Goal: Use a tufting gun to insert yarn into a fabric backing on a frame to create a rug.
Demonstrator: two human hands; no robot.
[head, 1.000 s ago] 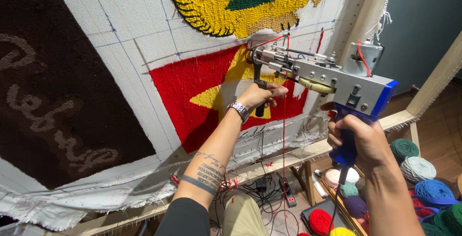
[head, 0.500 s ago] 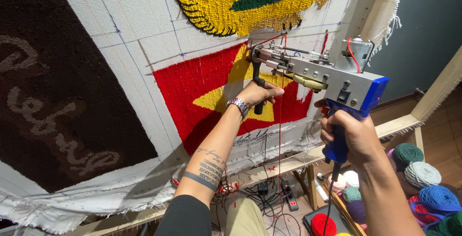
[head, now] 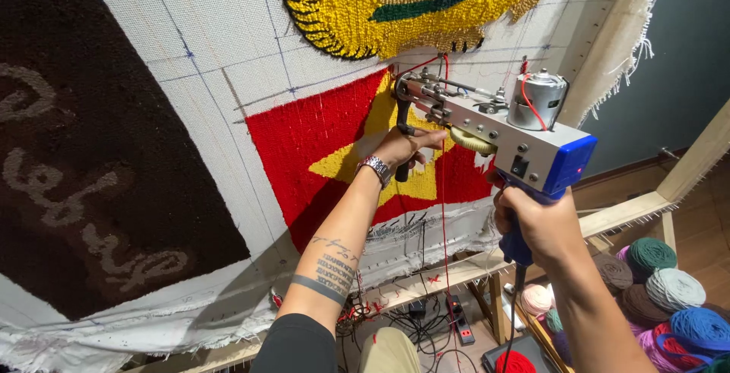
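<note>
A grey and blue tufting gun is pressed nose-first against a stretched white cloth, at the top of a red patch with a yellow star. My left hand, with a metal watch on the wrist, grips the gun's black front handle. My right hand is closed around the blue rear grip. Red yarn runs down from the gun's nose.
Above is a yellow and green tufted patch; a large dark brown patch fills the left. A wooden frame bar crosses below. Several yarn balls lie at lower right, cables and a power strip on the floor.
The gun and both hands have moved up the cloth, from the middle of the star to the red patch's top edge. The view has shifted closer.
</note>
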